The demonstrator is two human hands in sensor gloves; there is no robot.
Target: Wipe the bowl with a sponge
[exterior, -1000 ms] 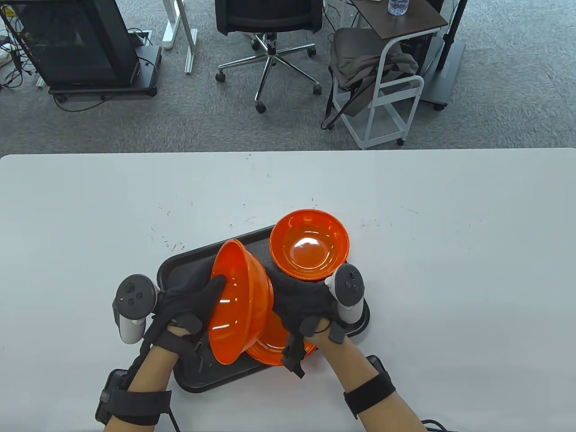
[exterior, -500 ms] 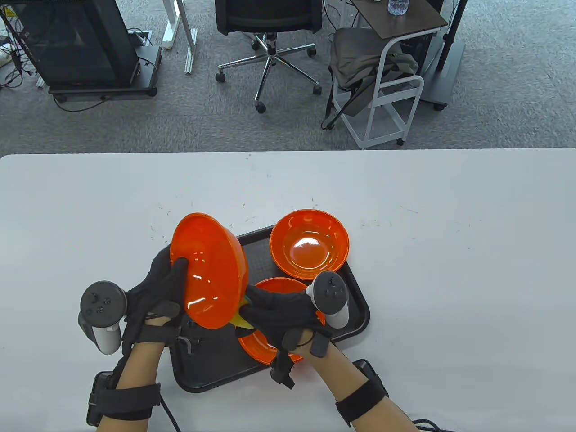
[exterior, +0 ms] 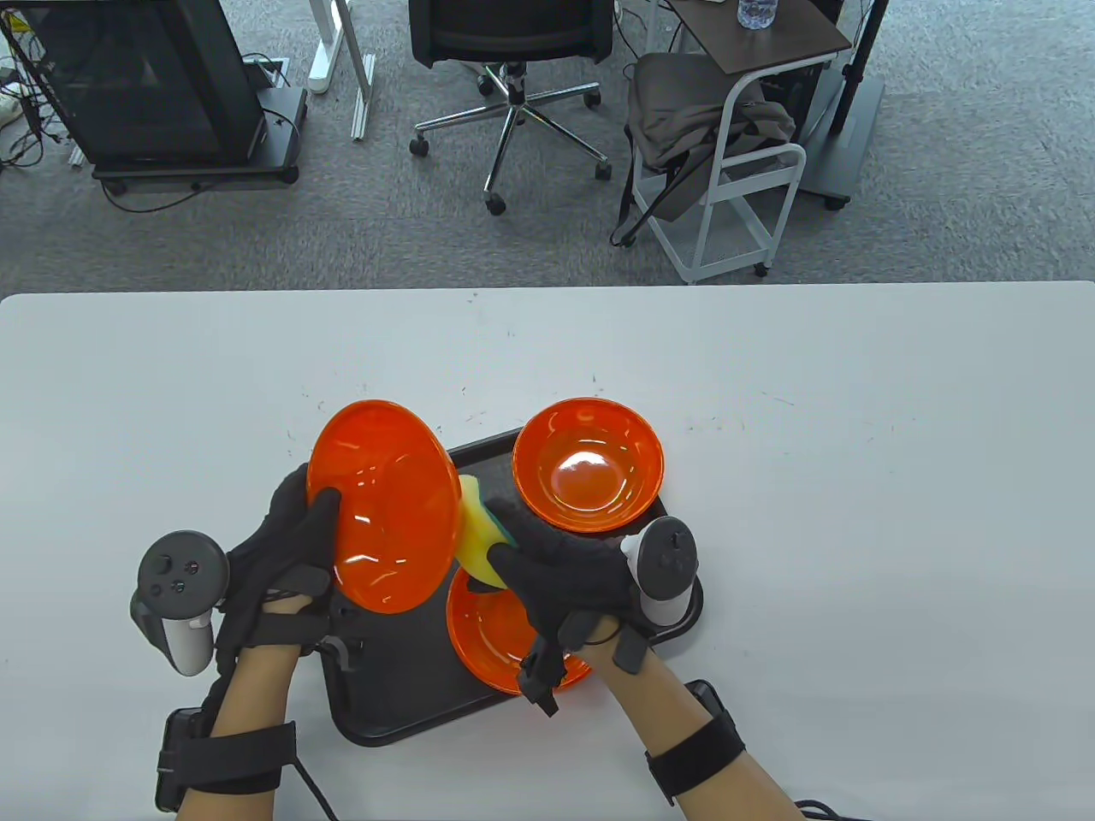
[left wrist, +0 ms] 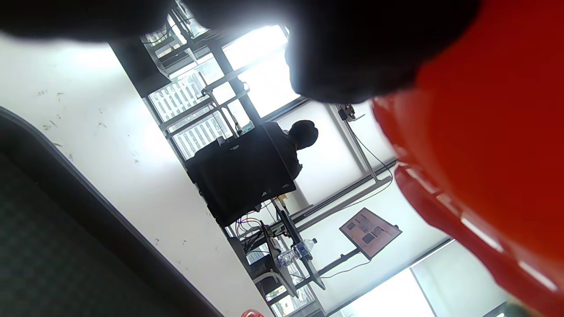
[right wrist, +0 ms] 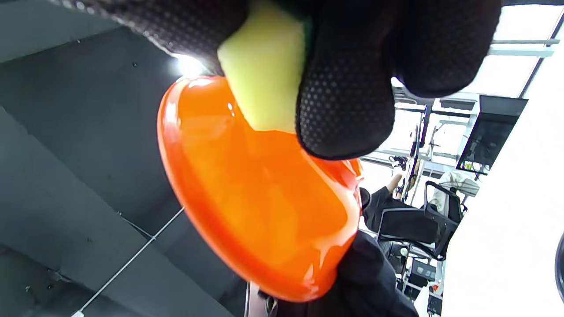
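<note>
My left hand grips an orange bowl by its left rim and holds it tilted on edge above the black tray. The bowl also shows in the left wrist view and the right wrist view. My right hand holds a yellow-green sponge against the bowl's right side. In the right wrist view the sponge sits pinched between my gloved fingers and touches the bowl.
A second orange bowl stands upright at the tray's far right corner. A third orange bowl lies on the tray under my right hand. White table stretches to the right and left. Chairs and a cart stand beyond the far edge.
My left hand has lifted the bowl left and up off the stack and turned it. My right hand has brought the sponge into view and up against the bowl's right side.
</note>
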